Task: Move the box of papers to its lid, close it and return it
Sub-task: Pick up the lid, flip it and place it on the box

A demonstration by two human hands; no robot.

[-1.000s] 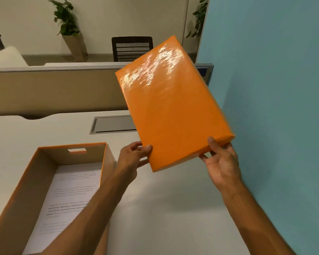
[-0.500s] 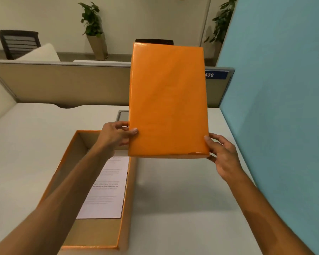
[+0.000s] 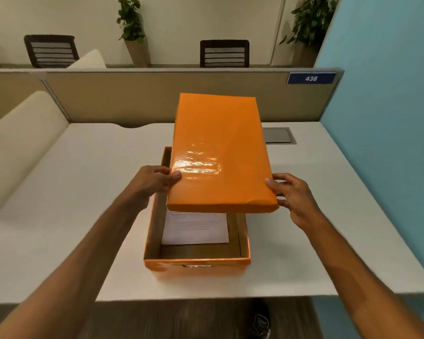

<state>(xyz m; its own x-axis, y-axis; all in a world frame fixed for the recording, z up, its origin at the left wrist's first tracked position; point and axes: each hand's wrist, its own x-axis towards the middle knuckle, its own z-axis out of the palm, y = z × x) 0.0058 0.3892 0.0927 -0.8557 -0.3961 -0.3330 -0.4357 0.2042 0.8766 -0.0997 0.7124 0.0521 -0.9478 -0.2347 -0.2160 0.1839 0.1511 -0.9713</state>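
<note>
An open orange box (image 3: 196, 264) stands on the white desk (image 3: 83, 192), with a printed sheet of paper (image 3: 196, 228) lying inside. Above its far half hangs the glossy orange lid (image 3: 218, 152), held flat and slightly tilted. My left hand (image 3: 154, 182) grips the lid's near left corner. My right hand (image 3: 289, 194) grips its near right corner. The lid hides the far part of the box; its near edge floats clear above the rim.
A blue partition wall (image 3: 382, 143) runs along the desk's right side, a beige divider (image 3: 132, 96) with a 438 sign (image 3: 311, 78) along the back. A grey cable hatch (image 3: 278, 135) sits in the desk behind the lid. Chairs and potted plants stand beyond.
The lid has come down from an upright tilt to nearly flat and moved left over the box. Both hands stayed on its near corners; the view shifted so the box is now centred.
</note>
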